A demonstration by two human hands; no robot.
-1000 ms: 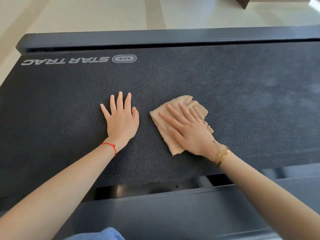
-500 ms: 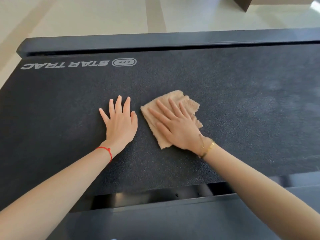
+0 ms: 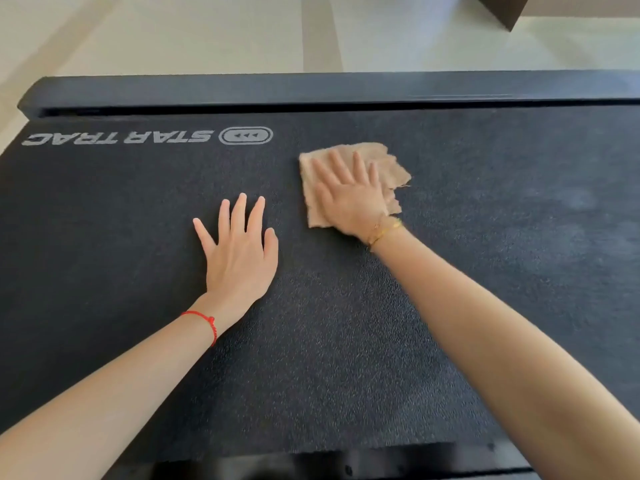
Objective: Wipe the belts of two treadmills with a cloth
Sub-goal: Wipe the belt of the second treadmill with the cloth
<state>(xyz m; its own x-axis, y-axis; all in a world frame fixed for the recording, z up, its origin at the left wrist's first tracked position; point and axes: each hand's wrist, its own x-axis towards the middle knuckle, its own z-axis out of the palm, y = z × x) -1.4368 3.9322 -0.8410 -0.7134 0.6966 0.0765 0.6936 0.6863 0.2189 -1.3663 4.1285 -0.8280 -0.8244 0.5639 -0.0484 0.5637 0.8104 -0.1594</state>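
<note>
A black textured treadmill belt (image 3: 346,323) fills most of the view, with a white STAR TRAC logo (image 3: 149,136) at its far left. A tan, frayed cloth (image 3: 388,164) lies flat on the belt right of the logo. My right hand (image 3: 349,195) presses on it with straight, spread fingers. My left hand (image 3: 239,251) rests flat on the bare belt, below and left of the cloth, fingers spread, holding nothing.
A dark side rail (image 3: 311,90) runs along the belt's far edge, with pale floor (image 3: 207,32) beyond it. A dark frame edge (image 3: 329,467) borders the belt nearest me. A dark box corner (image 3: 502,8) shows at the top right.
My right hand has pushed the cloth across the belt away from me, toward the far rail. My left hand has stayed flat in about the same place.
</note>
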